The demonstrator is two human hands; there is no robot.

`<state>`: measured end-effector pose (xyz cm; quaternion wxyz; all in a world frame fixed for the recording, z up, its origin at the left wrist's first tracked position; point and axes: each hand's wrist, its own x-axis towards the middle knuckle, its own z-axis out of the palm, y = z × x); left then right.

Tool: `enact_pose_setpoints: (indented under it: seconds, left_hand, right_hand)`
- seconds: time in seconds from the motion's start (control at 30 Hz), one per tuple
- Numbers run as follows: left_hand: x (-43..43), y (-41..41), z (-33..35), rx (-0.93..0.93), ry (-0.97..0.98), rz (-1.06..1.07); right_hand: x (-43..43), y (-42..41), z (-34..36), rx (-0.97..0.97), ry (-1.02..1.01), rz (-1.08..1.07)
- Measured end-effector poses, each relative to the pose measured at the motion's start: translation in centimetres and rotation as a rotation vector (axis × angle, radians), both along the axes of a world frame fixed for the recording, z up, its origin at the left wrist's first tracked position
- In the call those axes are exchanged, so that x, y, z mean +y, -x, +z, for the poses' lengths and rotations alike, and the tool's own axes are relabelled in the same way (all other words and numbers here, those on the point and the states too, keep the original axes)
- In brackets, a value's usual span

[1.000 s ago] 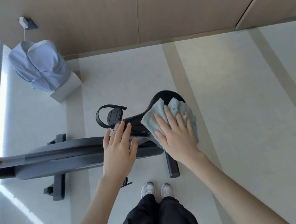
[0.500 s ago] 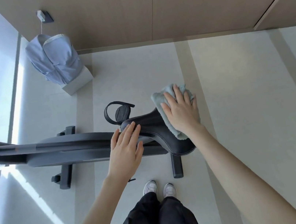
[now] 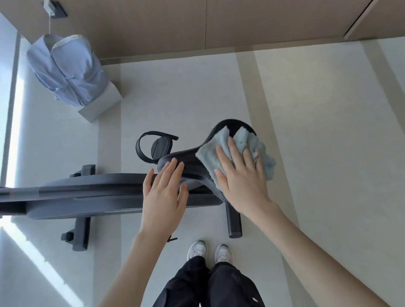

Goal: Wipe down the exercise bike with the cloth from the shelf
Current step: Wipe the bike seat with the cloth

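Two hands on the saddle (image 3: 192,164): our right hand (image 3: 242,181) presses the cloth (image 3: 243,138) flat-fingered, our left hand (image 3: 164,193) rests open, empty. Seat-wiping is under way, we judge; next we should sweep toward the frame (image 3: 84,194).

**Cloth on the bike seat**

The right hand (image 3: 243,176) presses a pale blue cloth (image 3: 241,137) flat on the wide end of the black seat (image 3: 193,163). The left hand (image 3: 163,198) rests flat on the seat's narrow end. The exercise bike (image 3: 84,194) stands on a pale floor (image 3: 324,135).

Forearms (image 3: 125,278) bare up to frame edge. Trousers (image 3: 218,303) black, loose, matte (one small pale stud (image 3: 253,299) on each leg). Sneakers (image 3: 197,250) white with pinkish-lilac tint, laced, rounded toes.
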<state>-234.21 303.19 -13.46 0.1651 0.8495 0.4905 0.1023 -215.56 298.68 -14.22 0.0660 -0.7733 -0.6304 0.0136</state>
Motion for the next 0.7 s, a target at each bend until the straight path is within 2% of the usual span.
enact_pose_setpoints:
  seconds: [0.2,0.4,0.57,0.7]
  left_hand:
    - [-0.1,-0.2,-0.2,-0.014,-0.002,0.005]
    - [-0.1,-0.1,-0.2,-0.045,-0.013,0.011]
    - [0.0,-0.3,-0.3,-0.058,0.008,0.029]
    - [0.0,-0.2,-0.2,-0.036,0.011,0.023]
  right_hand:
    - [-5.4,0.3,0.0,-0.032,0.026,0.057]
    - [0.0,-0.7,-0.2,0.013,-0.055,0.020]
    - [6.4,-2.4,-0.7,0.026,0.091,-0.044]
    - [8.6,-2.8,-0.4,0.077,0.112,-0.116]
